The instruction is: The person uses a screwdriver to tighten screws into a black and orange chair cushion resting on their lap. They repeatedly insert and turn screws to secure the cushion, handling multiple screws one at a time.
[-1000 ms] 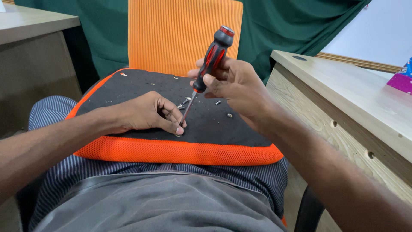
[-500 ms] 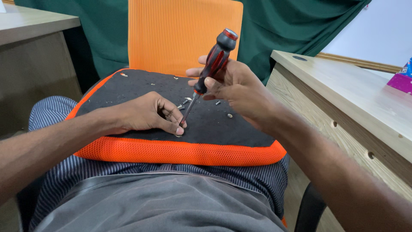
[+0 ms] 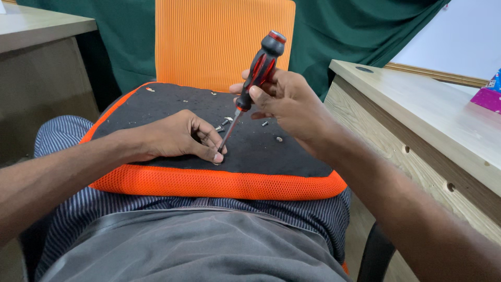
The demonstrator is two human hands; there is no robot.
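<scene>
An orange mesh chair seat (image 3: 209,183) with a black underside panel (image 3: 261,146) lies across my lap. My right hand (image 3: 287,104) grips a red-and-black screwdriver (image 3: 258,70), tilted, with its tip down near the panel's front edge. My left hand (image 3: 180,138) rests on the panel, fingers curled, its fingertips pinching at the screwdriver tip; what they hold is hidden. Loose screws (image 3: 222,125) lie on the panel just behind my left hand.
The orange mesh backrest (image 3: 224,42) rises behind the seat, before a dark green curtain (image 3: 355,31). A wooden desk (image 3: 438,120) stands close on the right, another desk (image 3: 42,31) at the left. A purple box (image 3: 488,96) sits at the far right.
Hardly anything has moved; the screwdriver handle has shifted very slightly in my right hand while my left hand stays put at the tip.
</scene>
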